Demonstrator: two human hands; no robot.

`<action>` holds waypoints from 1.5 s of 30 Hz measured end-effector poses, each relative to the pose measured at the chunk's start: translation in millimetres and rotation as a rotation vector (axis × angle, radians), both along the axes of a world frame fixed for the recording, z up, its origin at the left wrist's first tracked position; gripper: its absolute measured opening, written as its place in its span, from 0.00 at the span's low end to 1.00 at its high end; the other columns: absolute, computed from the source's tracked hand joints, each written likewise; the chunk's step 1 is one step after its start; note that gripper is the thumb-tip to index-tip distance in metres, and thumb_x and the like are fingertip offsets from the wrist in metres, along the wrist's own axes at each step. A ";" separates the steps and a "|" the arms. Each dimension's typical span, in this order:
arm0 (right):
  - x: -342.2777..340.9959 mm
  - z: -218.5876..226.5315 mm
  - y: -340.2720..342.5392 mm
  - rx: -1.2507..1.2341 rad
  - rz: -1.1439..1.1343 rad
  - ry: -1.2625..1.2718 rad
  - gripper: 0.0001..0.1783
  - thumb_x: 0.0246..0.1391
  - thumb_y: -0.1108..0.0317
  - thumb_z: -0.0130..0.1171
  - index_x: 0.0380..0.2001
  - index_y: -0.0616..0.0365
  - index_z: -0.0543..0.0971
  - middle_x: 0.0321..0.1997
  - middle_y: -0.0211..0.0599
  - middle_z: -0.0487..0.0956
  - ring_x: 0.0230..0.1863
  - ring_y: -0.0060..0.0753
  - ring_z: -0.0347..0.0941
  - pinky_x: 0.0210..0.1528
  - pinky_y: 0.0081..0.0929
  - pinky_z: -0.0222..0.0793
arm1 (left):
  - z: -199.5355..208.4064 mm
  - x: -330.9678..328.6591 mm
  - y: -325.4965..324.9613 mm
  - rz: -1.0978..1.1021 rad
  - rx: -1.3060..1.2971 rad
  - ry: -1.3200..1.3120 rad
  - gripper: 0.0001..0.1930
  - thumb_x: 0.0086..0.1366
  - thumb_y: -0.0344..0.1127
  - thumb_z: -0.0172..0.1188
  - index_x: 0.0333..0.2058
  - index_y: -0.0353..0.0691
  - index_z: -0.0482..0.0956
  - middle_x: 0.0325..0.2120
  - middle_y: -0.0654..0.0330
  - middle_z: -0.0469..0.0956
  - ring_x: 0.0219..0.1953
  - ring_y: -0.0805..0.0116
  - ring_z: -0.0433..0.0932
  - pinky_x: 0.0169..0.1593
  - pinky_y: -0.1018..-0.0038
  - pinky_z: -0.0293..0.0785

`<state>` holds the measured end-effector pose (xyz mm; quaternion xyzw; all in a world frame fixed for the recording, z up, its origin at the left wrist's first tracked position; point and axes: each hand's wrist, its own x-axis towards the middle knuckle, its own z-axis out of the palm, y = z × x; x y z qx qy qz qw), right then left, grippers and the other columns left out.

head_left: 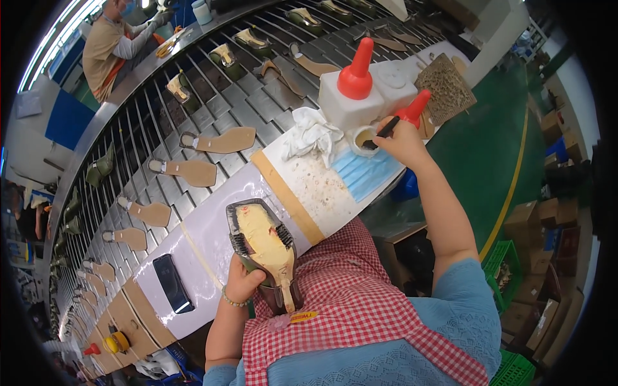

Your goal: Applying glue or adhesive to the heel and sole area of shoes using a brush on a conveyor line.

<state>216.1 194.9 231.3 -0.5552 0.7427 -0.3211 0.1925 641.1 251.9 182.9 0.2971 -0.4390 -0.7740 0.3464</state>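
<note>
Brush [388, 127] at the jar [352, 143], shoe [262, 235] well apart from both

From where I stand, the dark shoe is in the person's left hand [243, 281], held underside up in front of the checked apron [347, 270]. The thumb presses the near left edge; the other fingers are mostly hidden beneath, so I can't tell their spread. Its long axis slants: the broad end points away from the body, the narrow end comes back toward the apron.

The right hand [404, 143], reaching ahead and to the right, is closed around the brush's dark handle, with the lower end inside the little white jar. From that grip the shoe lies back and to the left, and the left hand is far nearer to it.

Between them, a tan strip [286, 196] crosses the worktop, and a blue pleated sheet [367, 179] lies flat just below the jar. A crumpled white cloth [313, 136] sits left of the jar. The red-capped bottle [351, 100] stands close behind it, and another red nozzle [414, 108] rises right beside the right hand, crowding that side. A phone [172, 285] lies left of the shoe.
</note>
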 end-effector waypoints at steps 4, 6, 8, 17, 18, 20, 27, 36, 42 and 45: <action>-18.4 -12.7 13.6 -0.144 -0.011 -0.376 0.11 0.43 0.70 0.66 0.30 0.60 0.76 0.31 0.35 0.78 0.33 0.32 0.75 0.37 0.30 0.71 | 1.2 -2.1 -0.3 0.027 -0.022 -0.007 0.45 0.47 0.55 0.71 0.55 0.30 0.63 0.49 0.58 0.72 0.50 0.67 0.72 0.53 0.71 0.68; -19.8 -15.8 23.2 -0.138 -0.199 -0.916 0.12 0.45 0.69 0.66 0.33 0.57 0.76 0.33 0.32 0.77 0.34 0.32 0.75 0.40 0.28 0.71 | 1.1 -3.7 0.4 0.094 -0.026 -0.010 0.45 0.46 0.57 0.71 0.54 0.31 0.64 0.48 0.57 0.73 0.49 0.67 0.73 0.53 0.71 0.68; -15.1 -21.6 30.5 -0.130 -0.255 -1.147 0.13 0.45 0.69 0.67 0.34 0.56 0.76 0.32 0.32 0.77 0.34 0.32 0.75 0.40 0.27 0.72 | -0.7 -4.0 0.9 0.118 -0.019 -0.001 0.45 0.46 0.58 0.70 0.54 0.31 0.63 0.48 0.57 0.73 0.49 0.67 0.73 0.52 0.71 0.69; -14.6 -66.9 20.1 0.015 -0.580 -1.663 0.18 0.46 0.53 0.68 0.27 0.54 0.75 0.23 0.29 0.77 0.28 0.28 0.76 0.25 0.18 0.71 | -41.1 21.3 -4.6 0.252 0.166 0.075 0.46 0.49 0.64 0.64 0.57 0.35 0.61 0.48 0.57 0.72 0.48 0.66 0.74 0.49 0.70 0.73; -24.7 -77.4 21.9 -0.081 -0.490 -1.682 0.16 0.47 0.54 0.66 0.27 0.55 0.76 0.22 0.30 0.77 0.27 0.29 0.77 0.26 0.20 0.73 | -40.5 14.3 -4.8 0.277 0.165 0.069 0.43 0.52 0.66 0.57 0.55 0.36 0.63 0.45 0.55 0.74 0.44 0.61 0.77 0.46 0.65 0.75; -36.1 -67.4 30.3 -0.216 -0.323 -1.863 0.10 0.54 0.62 0.60 0.30 0.57 0.77 0.27 0.36 0.80 0.30 0.31 0.78 0.32 0.26 0.77 | -31.8 -2.6 -8.0 0.274 0.235 0.102 0.39 0.57 0.67 0.51 0.54 0.38 0.66 0.44 0.53 0.76 0.40 0.58 0.79 0.44 0.62 0.77; 7.0 14.4 69.8 -0.342 -0.065 -1.579 0.12 0.59 0.63 0.54 0.42 0.58 0.74 0.42 0.37 0.78 0.46 0.33 0.75 0.52 0.37 0.71 | 16.0 -38.1 -14.0 0.158 0.406 0.246 0.28 0.65 0.53 0.51 0.54 0.37 0.65 0.45 0.57 0.76 0.42 0.69 0.78 0.43 0.72 0.77; 160.0 57.5 107.2 -0.028 0.539 -1.021 0.11 0.43 0.79 0.64 0.33 0.64 0.77 0.39 0.45 0.78 0.43 0.31 0.75 0.47 0.25 0.69 | 36.1 -32.3 -2.9 0.149 0.262 0.106 0.28 0.64 0.49 0.54 0.55 0.35 0.63 0.46 0.56 0.74 0.44 0.68 0.76 0.46 0.73 0.75; 176.5 46.7 110.8 0.052 0.613 -0.904 0.09 0.42 0.78 0.65 0.31 0.64 0.78 0.37 0.42 0.79 0.40 0.28 0.76 0.43 0.23 0.69 | 41.3 -28.4 3.0 0.135 0.239 0.074 0.29 0.63 0.48 0.57 0.54 0.34 0.63 0.47 0.56 0.73 0.46 0.69 0.75 0.48 0.73 0.73; 179.4 47.0 109.8 -0.048 0.616 -0.753 0.10 0.41 0.77 0.66 0.30 0.62 0.78 0.34 0.40 0.79 0.39 0.32 0.77 0.42 0.25 0.70 | 41.9 -28.2 5.3 0.137 0.249 0.080 0.29 0.63 0.48 0.57 0.54 0.33 0.63 0.47 0.56 0.73 0.46 0.69 0.75 0.49 0.73 0.73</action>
